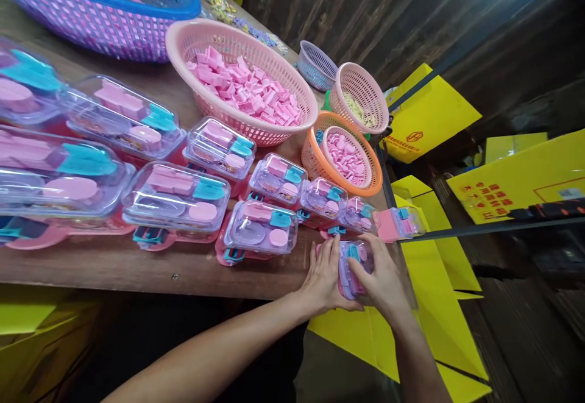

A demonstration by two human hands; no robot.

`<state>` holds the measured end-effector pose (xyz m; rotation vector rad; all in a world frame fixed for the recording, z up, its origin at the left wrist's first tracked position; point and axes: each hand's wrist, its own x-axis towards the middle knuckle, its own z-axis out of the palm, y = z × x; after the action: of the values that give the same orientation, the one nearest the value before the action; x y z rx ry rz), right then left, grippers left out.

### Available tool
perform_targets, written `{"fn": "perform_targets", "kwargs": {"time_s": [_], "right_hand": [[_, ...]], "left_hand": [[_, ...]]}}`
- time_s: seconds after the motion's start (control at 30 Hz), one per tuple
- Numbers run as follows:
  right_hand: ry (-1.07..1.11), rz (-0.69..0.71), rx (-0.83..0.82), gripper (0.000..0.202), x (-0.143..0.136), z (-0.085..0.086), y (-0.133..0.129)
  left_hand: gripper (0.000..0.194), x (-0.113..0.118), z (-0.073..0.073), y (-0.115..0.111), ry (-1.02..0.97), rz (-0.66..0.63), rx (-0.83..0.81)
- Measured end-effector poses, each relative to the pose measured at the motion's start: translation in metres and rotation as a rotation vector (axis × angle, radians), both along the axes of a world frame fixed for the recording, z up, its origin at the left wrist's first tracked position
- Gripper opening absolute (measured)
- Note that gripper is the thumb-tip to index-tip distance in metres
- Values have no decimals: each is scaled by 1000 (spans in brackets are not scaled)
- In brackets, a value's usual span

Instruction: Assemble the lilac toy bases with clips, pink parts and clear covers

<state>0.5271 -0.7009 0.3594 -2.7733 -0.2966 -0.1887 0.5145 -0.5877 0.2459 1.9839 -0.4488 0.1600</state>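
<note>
The brown wooden tabletop (137, 269) carries everything here, its near edge running in front of the person and its right edge bordered by yellow cardboard boxes (425, 116). Toward the far left corner sits a blue-rimmed purple basket (100, 32); right of it is a large pink basket (228, 112) heaped with pink plastic pieces (256, 93). Closer to the right edge are an orange basket (314, 156), with a smaller pink basket (367, 174) nested inside, and a lavender basket (311, 74) beyond.

Clear-lidded toy cases (176, 199) line up in rows from the left edge to the right. The last one, a pink-and-lilac case (406, 223), lies right at the right edge.

By the near right corner, both hands are on a lilac case (348, 278). The left hand (322, 278) has its fingers close together along the left side, thumb at the near end; the right hand (384, 275) spans the other side, fingers bent over the far part and thumb pressed on top.

That case lies near the edge, so a hard or uneven push could tip it off. Pressing off-center might crack the clear lid or seat it crooked, and small teal parts (353, 252) inside could shift. An elbow or wrist could also nudge the neighboring cases.
</note>
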Motion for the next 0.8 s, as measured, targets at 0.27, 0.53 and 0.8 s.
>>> {"fn": "perform_targets", "kwargs": {"time_s": [0.27, 0.53, 0.8], "right_hand": [[-73, -42, -91, 40, -5, 0, 9], [-17, -22, -286, 41, -8, 9, 17], [2, -148, -488, 42, -13, 13, 32]], "left_hand": [[144, 1, -2, -3, -19, -7, -97], [130, -1, 4, -3, -31, 13, -124], [130, 0, 9, 2, 15, -3, -143]]}}
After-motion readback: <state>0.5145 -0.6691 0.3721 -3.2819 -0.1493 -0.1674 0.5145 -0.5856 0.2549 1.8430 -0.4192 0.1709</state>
